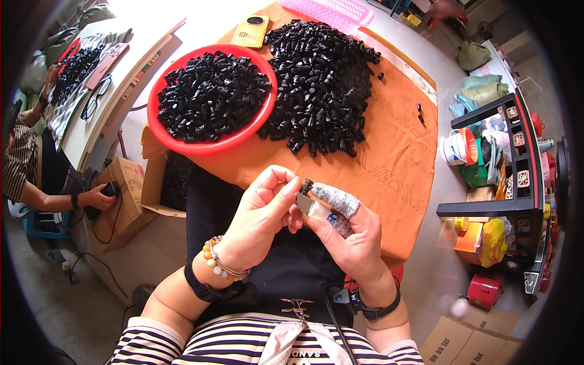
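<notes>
Above my lap, at the near edge of the orange-covered table (395, 176), both hands are close together. My left hand (264, 204) is closed in a pinch at a small black plastic part (307, 185). Held in my right hand (359, 243) is a short flat blade (304, 202) with a white-wrapped handle, its metal end against or just below the part. A grey knit finger cover (336, 199) sits on a right-hand finger beside the part. My left fingertips partly hide where blade and part meet.
A red basin (154, 123) full of black parts stands beyond my hands, beside a large heap of them (322, 85). Behind are a yellow case (250, 31) and pink basket (331, 13). An open carton (155, 182) stands lower left; another person (27, 164) works at left.
</notes>
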### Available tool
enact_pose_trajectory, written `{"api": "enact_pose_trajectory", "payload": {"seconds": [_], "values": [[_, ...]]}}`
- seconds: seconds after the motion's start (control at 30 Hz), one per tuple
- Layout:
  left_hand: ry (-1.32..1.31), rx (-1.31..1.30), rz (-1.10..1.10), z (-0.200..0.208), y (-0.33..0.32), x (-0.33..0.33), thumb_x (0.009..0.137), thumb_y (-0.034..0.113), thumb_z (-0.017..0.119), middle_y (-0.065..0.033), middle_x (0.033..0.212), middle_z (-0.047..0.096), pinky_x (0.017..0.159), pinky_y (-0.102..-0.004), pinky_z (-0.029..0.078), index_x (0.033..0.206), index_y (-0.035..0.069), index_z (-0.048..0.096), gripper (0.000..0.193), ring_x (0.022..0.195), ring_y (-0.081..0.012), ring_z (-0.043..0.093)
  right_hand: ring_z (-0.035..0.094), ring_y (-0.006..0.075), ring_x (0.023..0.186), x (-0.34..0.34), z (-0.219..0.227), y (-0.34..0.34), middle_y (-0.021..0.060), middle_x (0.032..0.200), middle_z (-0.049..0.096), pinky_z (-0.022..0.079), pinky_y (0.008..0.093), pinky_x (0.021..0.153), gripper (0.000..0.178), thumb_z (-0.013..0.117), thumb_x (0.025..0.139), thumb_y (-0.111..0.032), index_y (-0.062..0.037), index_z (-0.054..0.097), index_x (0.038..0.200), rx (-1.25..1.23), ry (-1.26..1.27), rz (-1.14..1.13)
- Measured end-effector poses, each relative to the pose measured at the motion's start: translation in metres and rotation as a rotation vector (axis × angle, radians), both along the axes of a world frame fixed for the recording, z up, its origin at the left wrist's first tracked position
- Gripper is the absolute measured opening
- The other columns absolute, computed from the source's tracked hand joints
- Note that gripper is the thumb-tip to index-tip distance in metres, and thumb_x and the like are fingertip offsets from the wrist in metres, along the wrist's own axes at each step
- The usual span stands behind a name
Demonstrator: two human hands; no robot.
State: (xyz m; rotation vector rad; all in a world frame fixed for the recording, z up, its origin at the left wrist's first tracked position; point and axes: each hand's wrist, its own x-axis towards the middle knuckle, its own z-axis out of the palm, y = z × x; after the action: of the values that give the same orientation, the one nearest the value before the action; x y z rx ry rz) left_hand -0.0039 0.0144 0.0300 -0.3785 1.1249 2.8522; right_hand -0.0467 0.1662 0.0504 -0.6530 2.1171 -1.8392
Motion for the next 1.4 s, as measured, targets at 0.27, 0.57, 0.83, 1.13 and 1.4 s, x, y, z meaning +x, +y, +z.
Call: {"api": "enact_pose_trajectory", "payload": {"seconds": [0.27, 0.57, 0.83, 1.13, 1.4], "values": [[-0.032, -0.022, -0.002, 0.0065, 0.0024, 0.0003, 0.094, 0.02, 0.052, 0.0018, 0.076, 0.056, 0.053, -0.0181, 0.042, 0.098, 0.007, 0.051, 0.014, 0.059, -0.004, 0.051, 0.045, 0.0, 0.061, -0.0001, -0.0016, 0.0032, -0.0015, 0.079, 0.061, 0.038, 0.0162, 0.052, 0.028, 0.066, 0.081, -0.004, 0.0011, 0.061, 0.108, 0.019, 0.014, 0.002], [-0.033, -0.037, -0.024, 0.0032, 0.0027, 0.0008, 0.094, 0.024, 0.051, 0.0018, 0.075, 0.057, 0.048, -0.0151, 0.034, 0.097, 0.01, 0.049, 0.015, 0.056, -0.0031, 0.049, 0.045, -0.0002, 0.061, 0.0012, 0.0005, 0.0036, -0.0019, 0.078, 0.061, 0.038, 0.0156, 0.052, 0.029, 0.067, 0.081, -0.006, 0.0014, 0.061, 0.108, 0.021, -0.009, 0.008], [-0.02, -0.036, -0.015, 0.0006, 0.0054, 0.0016, 0.095, 0.024, 0.05, 0.002, 0.073, 0.056, 0.046, -0.0152, 0.029, 0.096, 0.011, 0.048, 0.013, 0.055, -0.0029, 0.047, 0.044, -0.0011, 0.062, 0.0008, 0.0019, 0.0046, -0.0033, 0.079, 0.061, 0.037, 0.0152, 0.052, 0.027, 0.066, 0.082, -0.006, 0.0014, 0.061, 0.108, 0.009, -0.073, 0.032], [-0.002, 0.026, 0.048, 0.001, 0.0081, 0.0027, 0.096, 0.019, 0.048, 0.0012, 0.074, 0.054, 0.047, -0.0165, 0.032, 0.092, 0.01, 0.047, 0.01, 0.055, -0.0036, 0.043, 0.05, 0.0003, 0.072, 0.0019, 0.0065, 0.0026, -0.0015, 0.087, 0.062, 0.042, 0.0151, 0.062, 0.026, 0.065, 0.083, -0.005, 0.0009, 0.061, 0.108, -0.044, -0.186, 0.048], [-0.027, 0.105, 0.017, 0.0003, 0.0081, 0.002, 0.096, 0.019, 0.047, 0.0001, 0.075, 0.054, 0.05, -0.0178, 0.035, 0.093, 0.01, 0.047, 0.01, 0.056, -0.0044, 0.045, 0.052, 0.0009, 0.076, 0.0016, 0.0039, 0.002, -0.0014, 0.089, 0.062, 0.043, 0.0161, 0.065, 0.026, 0.064, 0.084, -0.004, 0.0021, 0.06, 0.109, -0.079, -0.204, 0.056]]}}
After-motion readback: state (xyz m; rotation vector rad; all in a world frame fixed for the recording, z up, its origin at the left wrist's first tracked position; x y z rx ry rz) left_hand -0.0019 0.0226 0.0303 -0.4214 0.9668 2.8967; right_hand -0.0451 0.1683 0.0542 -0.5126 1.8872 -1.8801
